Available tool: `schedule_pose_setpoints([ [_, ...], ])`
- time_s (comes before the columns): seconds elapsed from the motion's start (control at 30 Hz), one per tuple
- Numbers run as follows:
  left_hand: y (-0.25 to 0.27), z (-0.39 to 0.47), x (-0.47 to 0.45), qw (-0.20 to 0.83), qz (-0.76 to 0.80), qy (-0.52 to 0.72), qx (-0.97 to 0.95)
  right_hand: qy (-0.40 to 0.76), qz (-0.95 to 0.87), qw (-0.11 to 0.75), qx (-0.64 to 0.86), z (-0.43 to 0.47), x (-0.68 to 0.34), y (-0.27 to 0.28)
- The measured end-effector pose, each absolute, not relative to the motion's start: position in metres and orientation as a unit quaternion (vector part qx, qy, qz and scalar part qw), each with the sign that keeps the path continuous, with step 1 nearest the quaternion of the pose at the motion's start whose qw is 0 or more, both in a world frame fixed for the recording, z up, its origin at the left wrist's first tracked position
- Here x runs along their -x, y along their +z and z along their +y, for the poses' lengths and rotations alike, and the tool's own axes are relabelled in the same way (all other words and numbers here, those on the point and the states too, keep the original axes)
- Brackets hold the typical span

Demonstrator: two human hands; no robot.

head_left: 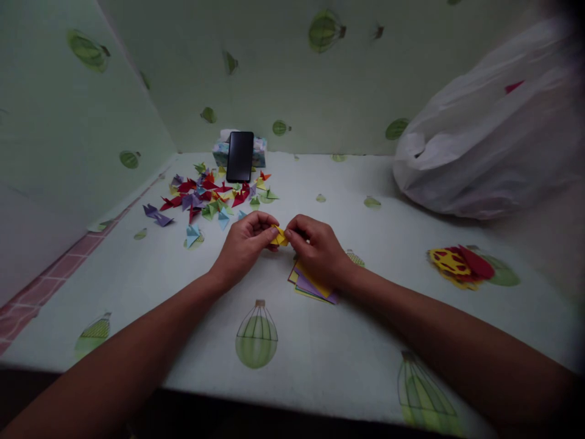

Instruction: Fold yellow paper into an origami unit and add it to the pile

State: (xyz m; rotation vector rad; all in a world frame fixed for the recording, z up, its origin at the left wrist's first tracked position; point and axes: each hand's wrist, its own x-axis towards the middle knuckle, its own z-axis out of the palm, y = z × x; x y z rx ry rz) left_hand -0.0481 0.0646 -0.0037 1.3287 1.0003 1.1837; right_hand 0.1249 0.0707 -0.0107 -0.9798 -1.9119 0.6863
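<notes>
A small piece of folded yellow paper (280,236) is held between both hands above the middle of the table. My left hand (250,239) pinches its left side between thumb and fingers. On the right side, my right hand (315,244) grips it with thumb and forefinger. Under my right hand lies a stack of coloured paper squares (315,288), partly covered by the hand; purple, yellow, green and dark red edges show. Many folded paper birds (194,198) in red, purple, green, blue, yellow and orange lie in a loose heap beyond my left hand.
A black phone (240,157) leans upright against a tissue box (221,152) behind the heap. At the back right sits a big white plastic bag (484,140). Red and yellow paper cut-outs (457,265) lie on the right. The balloon-patterned table (205,360) meets walls behind and left.
</notes>
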Motion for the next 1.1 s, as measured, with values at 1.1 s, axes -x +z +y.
schedule_pose_setpoints([
  [1.1, -0.0008, 0.0651, 0.0496, 0.479, 0.429, 0.470, -0.605, 0.346, -0.754, 0.395, 0.394, 0.0736, -0.1274, -0.0094],
])
